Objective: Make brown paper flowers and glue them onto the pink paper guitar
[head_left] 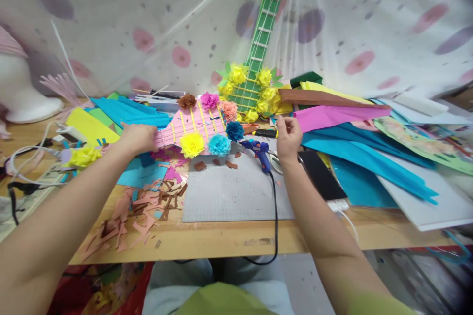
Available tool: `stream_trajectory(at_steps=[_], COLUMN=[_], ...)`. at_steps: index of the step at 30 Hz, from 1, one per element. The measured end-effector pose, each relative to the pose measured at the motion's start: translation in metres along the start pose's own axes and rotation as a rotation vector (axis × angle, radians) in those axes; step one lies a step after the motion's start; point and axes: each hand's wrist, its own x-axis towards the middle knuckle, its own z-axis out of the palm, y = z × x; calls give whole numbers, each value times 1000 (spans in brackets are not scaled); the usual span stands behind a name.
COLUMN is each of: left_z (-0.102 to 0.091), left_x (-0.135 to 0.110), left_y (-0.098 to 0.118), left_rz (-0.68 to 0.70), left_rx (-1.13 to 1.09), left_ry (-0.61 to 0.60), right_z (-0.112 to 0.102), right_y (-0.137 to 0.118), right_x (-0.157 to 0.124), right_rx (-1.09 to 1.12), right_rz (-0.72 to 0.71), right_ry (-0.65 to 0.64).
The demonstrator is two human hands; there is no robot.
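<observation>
My left hand (139, 138) is closed around the neck of a pink toy guitar (177, 127), which lies flat with yellow strips across its body. Paper flowers in brown, magenta, peach, dark blue, light blue and yellow (192, 144) ring the body's edge. To the right, my right hand (289, 139) is raised over the table with its fingers curled together; what is in them, if anything, I cannot make out. Just left of that hand rests a blue glue gun (261, 155), its black cord running over the table's front edge. Scissors (275, 161) lie partly hidden behind my right wrist.
A green paper guitar (258, 54) with yellow flowers leans upright against the spotted curtain (144, 39). Beneath the glue gun is a grey cutting mat (236, 197). Paper scraps (144, 211) litter the left; folded blue paper (362, 157) and a black phone (321, 175) lie right.
</observation>
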Motion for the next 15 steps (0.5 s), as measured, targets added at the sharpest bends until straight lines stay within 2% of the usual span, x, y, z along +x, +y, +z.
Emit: stream_trajectory(at_steps=[3, 6, 12, 15], left_z=[6, 14, 23, 16], left_x=[3, 3, -4, -11], left_y=[9, 15, 14, 29], left_rz=[-62, -96, -80, -46], left_rx=[147, 141, 88, 54], left_ry=[-116, -122, -19, 125], right_z=[-7, -10, -6, -5], right_y=[14, 30, 54, 54], right_x=[-8, -20, -44, -49], right_rx=[15, 1, -59, -73], right_rz=[68, 137, 291, 276], right_ry=[-1, -106, -383, -464])
